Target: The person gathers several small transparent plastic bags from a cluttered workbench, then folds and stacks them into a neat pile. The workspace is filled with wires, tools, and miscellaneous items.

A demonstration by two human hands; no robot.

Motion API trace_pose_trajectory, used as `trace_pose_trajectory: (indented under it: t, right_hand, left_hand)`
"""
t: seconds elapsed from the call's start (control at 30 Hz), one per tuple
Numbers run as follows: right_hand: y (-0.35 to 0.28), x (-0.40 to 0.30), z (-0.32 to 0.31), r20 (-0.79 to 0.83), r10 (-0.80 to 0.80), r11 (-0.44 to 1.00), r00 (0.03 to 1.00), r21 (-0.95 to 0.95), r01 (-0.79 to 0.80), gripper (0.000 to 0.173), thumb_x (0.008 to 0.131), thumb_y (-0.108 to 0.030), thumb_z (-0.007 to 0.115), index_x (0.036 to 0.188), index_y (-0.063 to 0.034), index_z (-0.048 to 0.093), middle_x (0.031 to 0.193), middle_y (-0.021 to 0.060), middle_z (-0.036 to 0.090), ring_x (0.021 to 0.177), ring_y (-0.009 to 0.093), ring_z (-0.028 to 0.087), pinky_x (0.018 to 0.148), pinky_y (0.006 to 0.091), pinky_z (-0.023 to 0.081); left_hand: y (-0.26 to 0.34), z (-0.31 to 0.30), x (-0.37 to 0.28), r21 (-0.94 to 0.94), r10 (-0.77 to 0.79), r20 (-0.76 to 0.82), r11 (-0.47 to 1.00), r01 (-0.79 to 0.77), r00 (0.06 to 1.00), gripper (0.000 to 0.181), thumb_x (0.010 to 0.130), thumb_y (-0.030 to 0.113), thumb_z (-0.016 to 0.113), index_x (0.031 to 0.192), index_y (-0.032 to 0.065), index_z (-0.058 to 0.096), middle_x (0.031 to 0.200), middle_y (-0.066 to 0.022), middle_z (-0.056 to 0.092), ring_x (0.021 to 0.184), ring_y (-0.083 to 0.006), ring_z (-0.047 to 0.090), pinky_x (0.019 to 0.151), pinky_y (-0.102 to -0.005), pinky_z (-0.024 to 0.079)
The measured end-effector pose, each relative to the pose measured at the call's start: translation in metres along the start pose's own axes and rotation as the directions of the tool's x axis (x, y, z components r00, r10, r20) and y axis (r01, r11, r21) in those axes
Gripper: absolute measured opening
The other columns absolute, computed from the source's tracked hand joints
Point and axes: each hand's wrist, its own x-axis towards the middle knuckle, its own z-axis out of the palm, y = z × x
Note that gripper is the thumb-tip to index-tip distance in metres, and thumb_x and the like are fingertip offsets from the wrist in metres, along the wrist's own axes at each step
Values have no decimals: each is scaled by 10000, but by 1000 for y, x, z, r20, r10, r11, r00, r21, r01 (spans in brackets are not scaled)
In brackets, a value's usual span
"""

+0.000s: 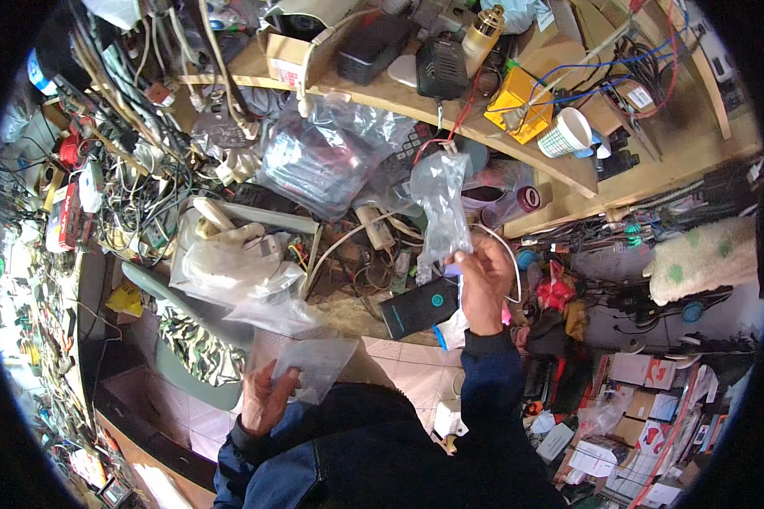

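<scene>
My left hand (269, 396), low and left of centre, grips a flat translucent plastic bag (321, 368) between thumb and fingers. At the right of the workbench my right hand (485, 280) is raised and pinches the lower end of a crumpled clear plastic bag (441, 203). Just left of that hand a dark flat box (419, 307) with a round blue-green mark lies on the wooden bench. An open tray (258, 216) to the left holds white plastic bags (229, 267) and pale parts. Behind it is a large clear bag (321, 159) with dark contents.
A wooden shelf (382, 102) crosses the back, bearing a black power adapter (442, 69), a gold-capped bottle (482, 38), a yellow box (520, 105) and a paper cup (565, 132). Tangled cables (146, 210) fill the left. A chair (184, 362) with camouflage cloth stands below; boxes (636, 420) lie lower right.
</scene>
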Motion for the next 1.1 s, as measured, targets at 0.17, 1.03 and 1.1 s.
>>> trace_pose_trajectory:
  t: [0.17, 1.03, 1.1]
  right_hand:
    - [-7, -71, 17, 56, 102, 988, 993, -121, -95, 228, 867, 36, 667, 1081, -4, 600, 956, 24, 626, 905, 73, 586, 792, 218, 470]
    - [-7, -171, 103, 146, 273, 943, 951, 153, -295, 218, 910, -127, 712, 1083, -3, 661, 968, 21, 689, 857, 123, 633, 779, 296, 509]
    - [7, -166, 96, 137, 298, 900, 945, 290, -326, 215, 908, -108, 712, 1091, -6, 665, 963, 20, 691, 849, 120, 637, 771, 297, 516]
  left_hand:
    - [-22, -20, -14, -302, 94, 220, 953, -24, 971, 268, 957, 206, 650, 1116, -9, 670, 982, -71, 681, 896, -150, 614, 811, -322, 486]
    - [-5, -57, -36, 240, 242, 342, 912, -333, 908, 142, 930, 102, 660, 968, -34, 677, 745, -77, 630, 708, -120, 591, 613, -294, 468]
    - [0, -53, -43, 8, 144, 273, 988, -152, 951, 158, 933, 93, 640, 1019, -29, 692, 801, -58, 670, 753, -127, 617, 685, -289, 504]
